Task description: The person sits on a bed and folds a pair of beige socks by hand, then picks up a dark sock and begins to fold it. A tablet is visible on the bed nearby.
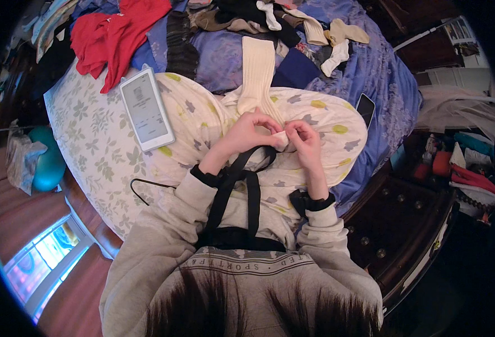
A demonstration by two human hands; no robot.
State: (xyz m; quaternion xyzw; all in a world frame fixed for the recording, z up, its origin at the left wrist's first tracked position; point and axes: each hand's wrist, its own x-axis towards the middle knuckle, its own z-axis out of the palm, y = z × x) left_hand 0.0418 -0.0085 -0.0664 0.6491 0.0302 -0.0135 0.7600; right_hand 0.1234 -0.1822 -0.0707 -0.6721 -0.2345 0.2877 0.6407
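Note:
In my lap, my left hand (pixel 251 132) and my right hand (pixel 304 139) meet. Between their fingertips they pinch a small bunched piece of white fabric (pixel 280 141). Whether it is part of the cream sock or a separate item, I cannot tell. A ribbed cream sock (pixel 258 63) lies flat just beyond my fingers, its cuff pointing away from me. A second cream layer shows beside its foot, running toward my hands. Patterned pyjama trousers (pixel 196 109) cover my crossed legs beneath it all.
Near my left knee rests a white e-reader (pixel 147 109); a phone (pixel 365 110) lies beyond my right knee. Loose socks (pixel 312 29) and a red garment (pixel 108 42) are spread over the blue bedding (pixel 218 59). Black straps (pixel 253 202) hang before my chest. A dark drawer unit (pixel 382 219) stands right.

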